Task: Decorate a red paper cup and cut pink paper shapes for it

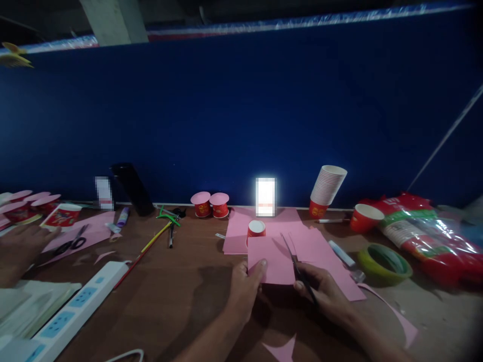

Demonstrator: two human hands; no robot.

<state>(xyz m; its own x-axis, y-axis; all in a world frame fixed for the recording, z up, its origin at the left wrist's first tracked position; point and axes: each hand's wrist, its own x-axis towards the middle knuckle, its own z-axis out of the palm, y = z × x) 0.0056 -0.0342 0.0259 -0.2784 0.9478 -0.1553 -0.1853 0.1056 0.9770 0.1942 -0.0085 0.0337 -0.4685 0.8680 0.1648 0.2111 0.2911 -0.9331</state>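
Note:
My left hand (247, 284) pinches the lower left edge of a square sheet of pink paper (269, 259), thumb on top. In my right hand (326, 291) is a pair of dark scissors (301, 274), its blades reaching up along the sheet's right edge. Whether the blades are parted is hard to make out. Just behind the sheet stands an upturned red paper cup (257, 229), partly hidden by it. More pink paper (236, 226) lies flat beneath the cup, and another pink piece (328, 264) is to the right.
Two cups with pink discs (210, 205) stand near the blue partition (241, 120). On the right are stacked cups (327, 186), green tape (385, 265) and a red plastic package (418, 226). A power strip (71, 311) lies left, near another person's hand (24, 249).

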